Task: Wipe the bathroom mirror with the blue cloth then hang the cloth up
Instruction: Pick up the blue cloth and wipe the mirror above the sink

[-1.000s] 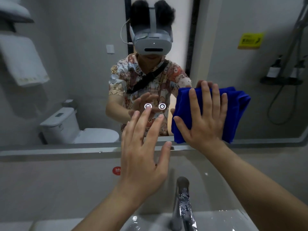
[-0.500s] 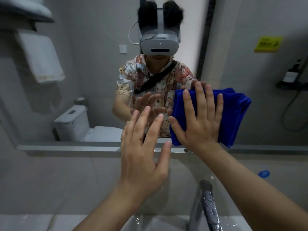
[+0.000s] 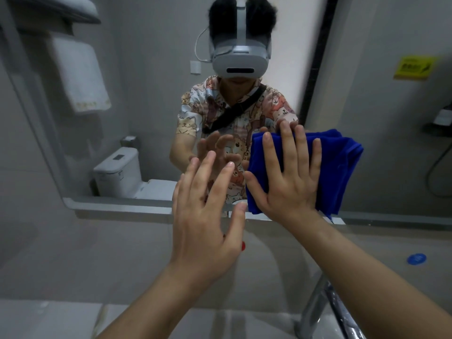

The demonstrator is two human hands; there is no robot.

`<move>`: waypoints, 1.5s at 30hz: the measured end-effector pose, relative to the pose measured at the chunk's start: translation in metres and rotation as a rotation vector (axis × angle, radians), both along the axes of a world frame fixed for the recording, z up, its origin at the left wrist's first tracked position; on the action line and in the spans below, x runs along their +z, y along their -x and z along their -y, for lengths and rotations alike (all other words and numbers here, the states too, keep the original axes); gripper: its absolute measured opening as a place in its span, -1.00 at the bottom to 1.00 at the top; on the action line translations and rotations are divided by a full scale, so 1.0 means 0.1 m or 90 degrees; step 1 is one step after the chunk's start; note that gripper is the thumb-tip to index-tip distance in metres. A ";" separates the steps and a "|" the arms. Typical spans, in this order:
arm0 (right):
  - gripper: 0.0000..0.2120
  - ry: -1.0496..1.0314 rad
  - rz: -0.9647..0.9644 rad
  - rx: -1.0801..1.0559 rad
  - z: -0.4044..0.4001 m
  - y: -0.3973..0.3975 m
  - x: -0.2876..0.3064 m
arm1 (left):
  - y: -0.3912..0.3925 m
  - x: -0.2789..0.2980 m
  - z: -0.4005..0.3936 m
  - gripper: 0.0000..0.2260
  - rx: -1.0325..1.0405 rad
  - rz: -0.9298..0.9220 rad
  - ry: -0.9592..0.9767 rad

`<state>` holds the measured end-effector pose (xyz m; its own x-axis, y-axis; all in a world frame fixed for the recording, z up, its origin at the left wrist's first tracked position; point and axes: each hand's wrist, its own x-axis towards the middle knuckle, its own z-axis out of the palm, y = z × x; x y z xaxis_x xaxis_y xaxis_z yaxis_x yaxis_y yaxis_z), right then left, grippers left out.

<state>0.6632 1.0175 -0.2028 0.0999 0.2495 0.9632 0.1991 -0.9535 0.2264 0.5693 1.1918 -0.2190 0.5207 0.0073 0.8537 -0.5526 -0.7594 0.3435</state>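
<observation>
Pretty clearly a small bathroom, maybe a hotel one. There's a big wall mirror (image 3: 146,118) over a white sink (image 3: 220,324) with a chrome tap (image 3: 327,311). In the reflection you can see a white toilet with its cistern (image 3: 119,174), a white towel hanging under a shelf (image 3: 80,79), a shower hose (image 3: 437,172) and a little shelf of bottles (image 3: 440,128) on plain grey walls.

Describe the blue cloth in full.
The blue cloth is a deep royal blue, soft and plush like microfibre, folded into a thick pad with layered edges showing at its right. The right hand presses it flat against the mirror with spread straight fingers, low on the glass, its bottom edge near the mirror's lower frame.
</observation>
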 end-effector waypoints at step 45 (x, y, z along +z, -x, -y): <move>-0.42 0.142 -0.079 0.175 -3.59 -0.11 -0.51 | 0.23 -0.51 -2.85 -0.48 0.201 -0.107 0.145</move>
<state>0.6740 1.3760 -0.2533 0.1132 0.4850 0.8672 0.4793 -0.7911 0.3800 0.5465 1.4771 -0.2700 0.5943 0.3674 0.7154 -0.2278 -0.7762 0.5879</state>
